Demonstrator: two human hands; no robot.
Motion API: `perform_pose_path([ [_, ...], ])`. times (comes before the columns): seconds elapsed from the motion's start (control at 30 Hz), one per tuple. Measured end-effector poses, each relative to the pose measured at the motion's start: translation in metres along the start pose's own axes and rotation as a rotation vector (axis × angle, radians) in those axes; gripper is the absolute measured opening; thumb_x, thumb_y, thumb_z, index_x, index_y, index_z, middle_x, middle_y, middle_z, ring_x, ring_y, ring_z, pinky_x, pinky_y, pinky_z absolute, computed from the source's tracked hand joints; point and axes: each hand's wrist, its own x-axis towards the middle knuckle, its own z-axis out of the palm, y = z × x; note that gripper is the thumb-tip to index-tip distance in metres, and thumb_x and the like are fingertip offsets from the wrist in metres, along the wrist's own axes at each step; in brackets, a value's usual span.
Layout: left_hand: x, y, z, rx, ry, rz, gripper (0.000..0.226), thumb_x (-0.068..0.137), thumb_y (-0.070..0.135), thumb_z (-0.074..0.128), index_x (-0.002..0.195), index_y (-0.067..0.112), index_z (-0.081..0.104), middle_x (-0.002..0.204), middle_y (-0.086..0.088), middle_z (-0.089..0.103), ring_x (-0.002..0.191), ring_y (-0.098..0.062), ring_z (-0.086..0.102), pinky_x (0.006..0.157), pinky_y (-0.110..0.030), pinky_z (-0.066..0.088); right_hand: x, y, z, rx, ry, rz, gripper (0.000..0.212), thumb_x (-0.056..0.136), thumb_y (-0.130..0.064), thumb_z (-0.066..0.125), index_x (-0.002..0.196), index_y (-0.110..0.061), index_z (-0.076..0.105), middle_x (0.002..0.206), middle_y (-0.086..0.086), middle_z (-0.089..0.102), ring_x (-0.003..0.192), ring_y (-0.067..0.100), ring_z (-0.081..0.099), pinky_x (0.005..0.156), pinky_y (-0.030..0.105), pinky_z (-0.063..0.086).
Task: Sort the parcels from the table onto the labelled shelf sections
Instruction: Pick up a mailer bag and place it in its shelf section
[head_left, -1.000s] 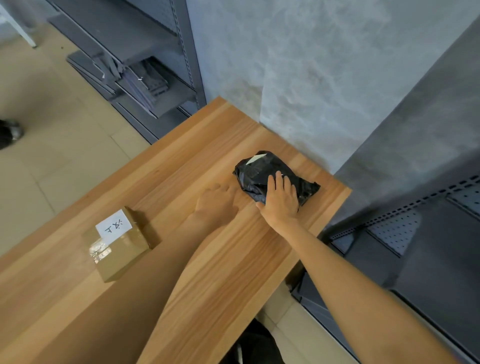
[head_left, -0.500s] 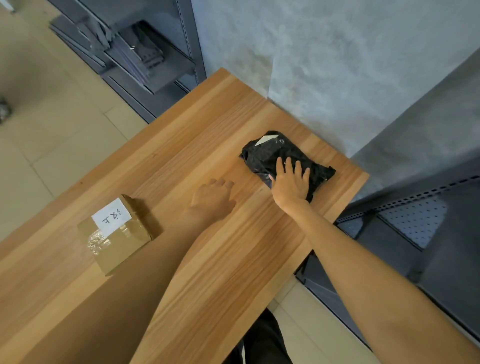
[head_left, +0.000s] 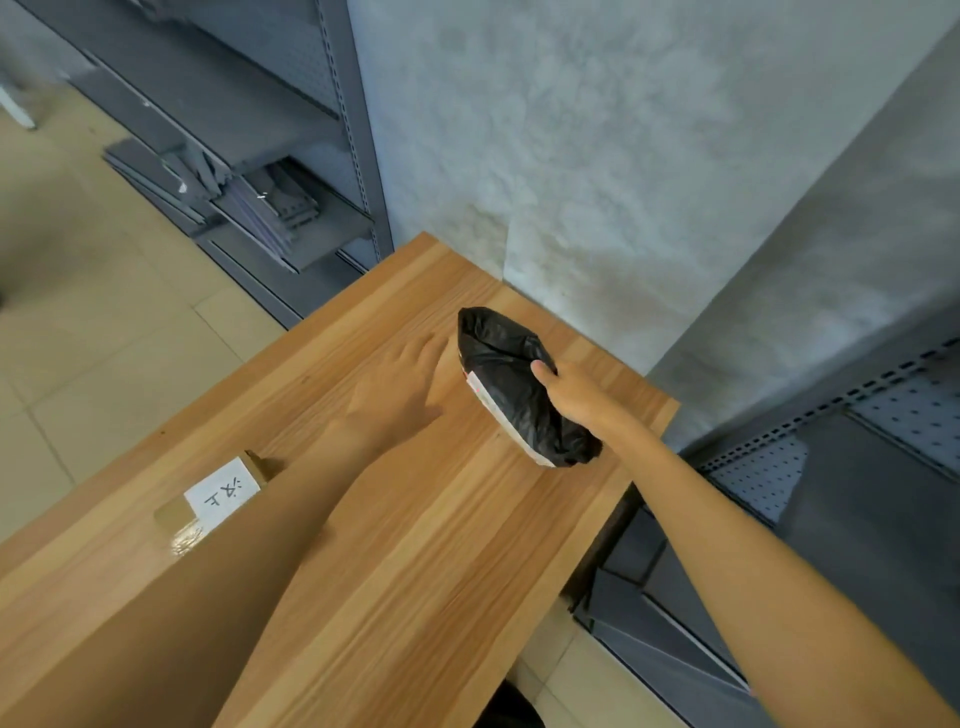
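Observation:
My right hand (head_left: 574, 392) grips a black plastic parcel (head_left: 506, 374), thumb on top, and holds it tilted on edge above the far right corner of the wooden table (head_left: 415, 545). A white label edge shows along the parcel's lower side. My left hand (head_left: 400, 387) lies flat with straight fingers on the table just left of the parcel. A small cardboard box (head_left: 208, 506) with a white handwritten label sits at the table's left side, partly hidden by my left forearm.
A grey metal shelf unit (head_left: 291, 171) with stacked metal parts stands at the back left. Another grey perforated shelf (head_left: 857, 467) stands to the right of the table. A concrete wall (head_left: 597, 156) rises behind the table. Tiled floor lies to the left.
My right hand has closed on the black parcel and lifted and tilted it off the table. My left hand has stayed flat on the wood beside it.

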Motion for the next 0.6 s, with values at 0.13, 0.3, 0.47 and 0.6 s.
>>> perform_pose_path([
  [0.13,0.001,0.008,-0.041,0.119,0.067,0.212,0.117,0.068,0.051,0.079,0.154,0.020,0.006,0.160,-0.001,0.009,0.147,-0.021,0.009,0.119,-0.040,0.017,-0.022,-0.030,-0.023,-0.028,-0.247,-0.023,0.052,0.102,-0.045,0.036,0.144,-0.015,0.042,0.143,0.005,0.048,0.128,0.025,0.047,0.100,0.033,0.040],
  [0.3,-0.012,0.028,-0.067,0.121,-0.078,0.263,0.096,0.066,0.052,0.078,0.146,0.031,0.030,0.148,0.010,0.036,0.136,-0.015,0.031,0.110,-0.030,0.026,-0.048,-0.051,-0.034,-0.085,-0.433,-0.020,0.052,0.101,-0.047,0.039,0.139,-0.014,0.047,0.132,0.006,0.057,0.112,0.020,0.057,0.097,0.031,0.045],
  [0.47,-0.028,0.042,-0.077,-0.098,-0.166,0.163,0.024,0.073,0.037,0.075,0.088,0.027,0.059,0.083,0.012,0.055,0.080,-0.011,0.052,0.063,-0.025,0.041,-0.068,-0.056,-0.029,-0.040,-0.426,0.009,0.047,0.099,-0.049,0.042,0.134,-0.019,0.053,0.108,-0.008,0.062,0.094,0.007,0.060,0.075,0.019,0.047],
  [0.6,-0.040,0.038,-0.077,-0.173,-0.194,0.097,0.020,0.076,0.033,0.073,0.074,0.030,0.053,0.075,0.010,0.059,0.072,-0.010,0.054,0.061,-0.026,0.041,-0.083,-0.063,-0.033,-0.067,-0.403,-0.026,0.045,0.096,-0.059,0.041,0.123,-0.029,0.061,0.103,-0.012,0.066,0.090,0.004,0.064,0.071,0.016,0.049],
])
